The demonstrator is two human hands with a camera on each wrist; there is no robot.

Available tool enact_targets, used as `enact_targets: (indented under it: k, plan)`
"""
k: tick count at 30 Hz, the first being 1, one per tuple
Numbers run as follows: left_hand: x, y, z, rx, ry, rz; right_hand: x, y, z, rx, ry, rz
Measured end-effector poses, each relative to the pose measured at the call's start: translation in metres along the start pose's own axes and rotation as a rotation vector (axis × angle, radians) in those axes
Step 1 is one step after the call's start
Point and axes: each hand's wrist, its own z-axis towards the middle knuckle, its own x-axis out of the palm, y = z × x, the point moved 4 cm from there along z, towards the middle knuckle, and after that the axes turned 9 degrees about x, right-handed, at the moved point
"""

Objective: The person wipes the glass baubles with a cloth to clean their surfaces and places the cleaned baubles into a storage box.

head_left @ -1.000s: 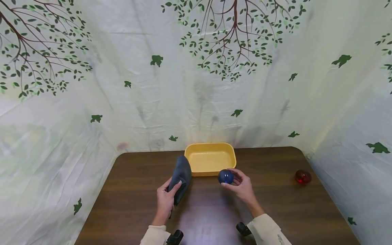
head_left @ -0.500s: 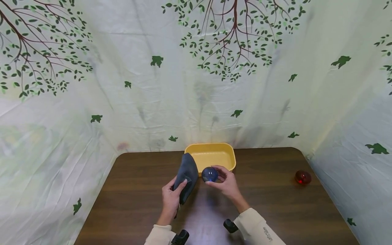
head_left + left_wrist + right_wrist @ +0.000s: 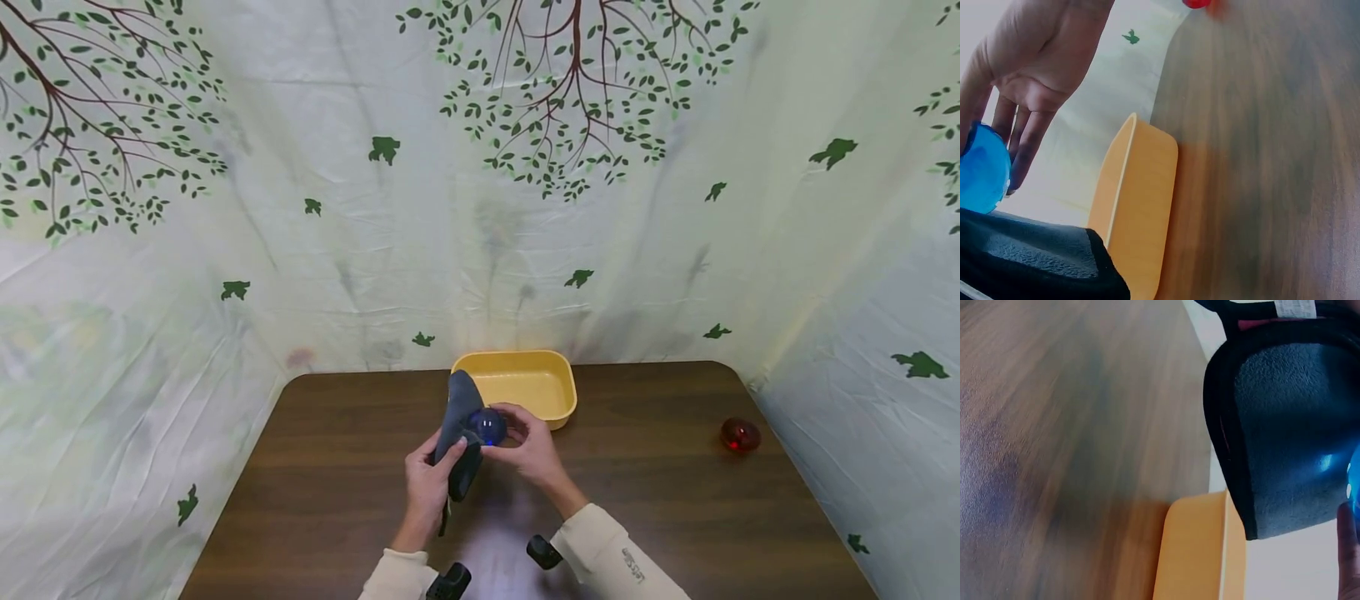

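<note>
Closest to the head camera are two cream cuffs, the left sleeve (image 3: 397, 577) and the right sleeve (image 3: 617, 557), with a black wrist device on the left (image 3: 448, 582) and another black wrist device on the right (image 3: 543, 552).

Beyond them, the left hand (image 3: 427, 485) has its thumb and fingers clamped on a dark blue-grey padded cloth piece (image 3: 461, 398), held up at a tilt above the table (image 3: 337, 467). A thin cord (image 3: 444, 518) hangs beneath it; the right wrist view shows black edging and a pale label (image 3: 1296, 308). The right hand (image 3: 534, 452) pinches a translucent blue ball (image 3: 490, 426) between thumb and fingers. The ball is right beside the cloth's face, overlapping its edge in the head view; whether the two touch cannot be told.

Behind the hands, a yellow rectangular tray (image 3: 525, 379) with rounded corners rests on the table near its far edge, its near left corner hidden by the cloth. Well apart, close to the table's right edge, lies a red glassy round piece (image 3: 740, 435).

Farthest away hangs a pale backdrop sheet (image 3: 480, 250) printed with leafy branches (image 3: 576, 75) and dark green birds (image 3: 385, 149).
</note>
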Motion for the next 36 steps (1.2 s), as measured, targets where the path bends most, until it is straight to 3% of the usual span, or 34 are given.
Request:
enact_targets:
  k: [8,17,22,26,31,36]
  plan:
    - [0.003,0.001,0.0,0.005,0.1,-0.006,0.005,0.001,-0.003,-0.054,0.01,0.005]
    - [0.003,0.003,0.0,-0.005,0.222,-0.027,0.007,0.004,-0.006,-0.139,0.086,0.048]
    - [0.002,0.004,-0.001,-0.015,0.236,-0.02,0.007,-0.005,-0.005,-0.113,0.076,0.044]
    - [0.002,0.0,0.002,0.009,0.223,-0.013,0.006,-0.012,-0.002,-0.159,0.05,0.011]
    - [0.002,-0.001,0.002,0.015,0.211,-0.001,0.006,0.002,-0.008,-0.215,0.033,-0.048]
    - [0.002,0.003,-0.001,0.001,0.211,-0.008,0.003,0.002,-0.012,-0.199,0.014,-0.086]
